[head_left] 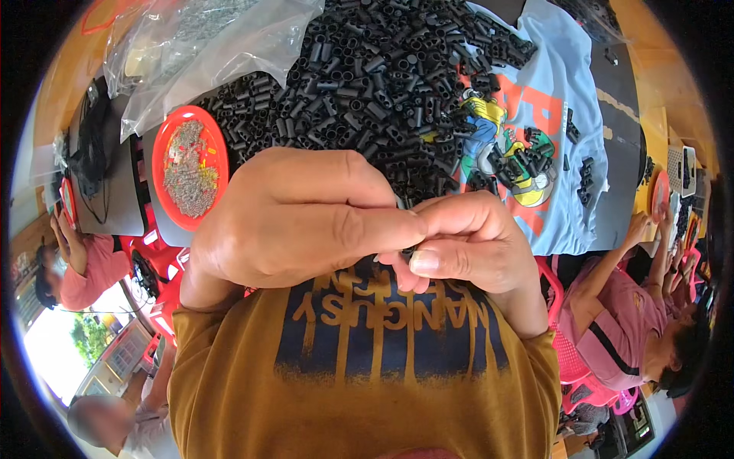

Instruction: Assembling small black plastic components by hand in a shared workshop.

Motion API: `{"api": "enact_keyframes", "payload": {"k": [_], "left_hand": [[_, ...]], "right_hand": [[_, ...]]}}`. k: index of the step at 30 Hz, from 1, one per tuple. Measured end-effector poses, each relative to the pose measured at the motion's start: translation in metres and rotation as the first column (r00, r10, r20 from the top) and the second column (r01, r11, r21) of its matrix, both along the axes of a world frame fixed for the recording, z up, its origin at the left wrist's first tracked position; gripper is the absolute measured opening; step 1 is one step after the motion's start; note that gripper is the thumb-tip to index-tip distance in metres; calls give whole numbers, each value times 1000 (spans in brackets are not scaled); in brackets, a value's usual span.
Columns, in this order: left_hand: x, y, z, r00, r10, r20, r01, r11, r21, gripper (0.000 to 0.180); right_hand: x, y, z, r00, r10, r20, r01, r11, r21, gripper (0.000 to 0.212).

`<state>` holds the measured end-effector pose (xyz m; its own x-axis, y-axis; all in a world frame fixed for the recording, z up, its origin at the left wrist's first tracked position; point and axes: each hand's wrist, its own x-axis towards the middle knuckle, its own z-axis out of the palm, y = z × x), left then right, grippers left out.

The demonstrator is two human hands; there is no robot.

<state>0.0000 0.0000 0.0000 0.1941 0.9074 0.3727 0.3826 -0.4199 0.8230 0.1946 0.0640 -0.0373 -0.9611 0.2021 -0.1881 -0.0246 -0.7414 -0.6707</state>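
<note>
Red plate [220,145] holding grey pieces [189,187]; left hand [298,218], right hand [480,239]: grip pinching mostly hidden dark part [408,251].

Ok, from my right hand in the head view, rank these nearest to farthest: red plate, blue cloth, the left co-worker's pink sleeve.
From the right hand:
1. Blue cloth: nearest, just beyond the hand and to its right.
2. Red plate: across on the left, beyond the other hand.
3. Pink sleeve: farthest, near the picture's left rim.
</note>
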Motion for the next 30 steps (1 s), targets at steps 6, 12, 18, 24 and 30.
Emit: {"api": "enact_keyframes", "payload": {"k": [6, 12, 18, 24, 30], "left_hand": [[-1, 0, 1, 999, -12, -41, 12, 1000, 16, 16], [2, 1, -3, 998, -66, 17, 66, 998, 1, 16], [-1, 5, -3, 993, -84, -81, 82, 996, -27, 22], [-1, 4, -12, 993, -73, -96, 76, 997, 22, 29], [9, -2, -18, 999, -17, -48, 22, 994, 103, 44]], "right_hand": [[-1, 1, -3, 999, 21, -32, -23, 998, -53, 19], [1, -2, -5, 999, 22, -24, -23, 1000, -9, 19], [2, -9, -3, 986, -161, 47, 157, 986, 63, 17], [2, -13, -1, 960, -278, 24, 275, 958, 76, 15], [-5, -6, -4, 960, -268, -77, 276, 953, 128, 13]]}}
